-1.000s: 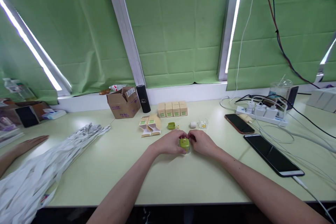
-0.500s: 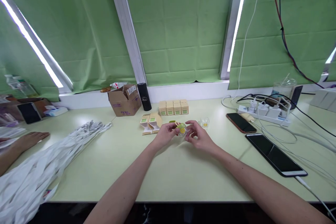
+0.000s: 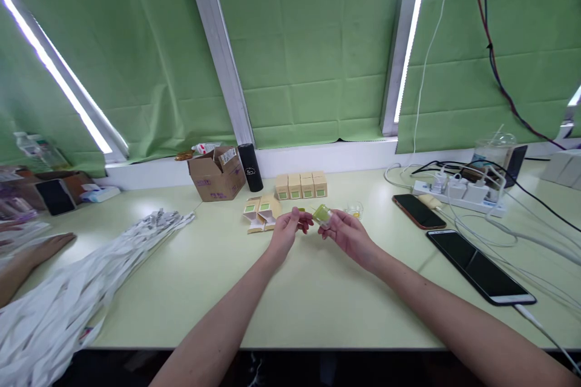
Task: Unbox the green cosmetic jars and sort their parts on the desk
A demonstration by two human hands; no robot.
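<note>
My right hand [image 3: 347, 234] is closed on a small clear container with a green label [image 3: 322, 214], tilted above the table. Just left of it is my left hand [image 3: 287, 231], its fingers bent; whether something small is between them is too small to tell. Two opened cardboard boxes with green squares [image 3: 262, 213] lie beside my left hand. Behind the hands stand several closed small tan boxes [image 3: 301, 186] in a row. Another clear container [image 3: 354, 210] rests on the table beyond my right hand.
On the left lie white strips [image 3: 104, 278] and another person's hand [image 3: 52, 248]. A brown carton [image 3: 216, 175] and black bottle [image 3: 250, 168] stand behind. At right are two phones [image 3: 481, 266], cables and a power strip [image 3: 458, 196].
The clear container has turned and shifted slightly right with my right hand. My left hand has come away from it. The other person's hand has moved slightly left.
</note>
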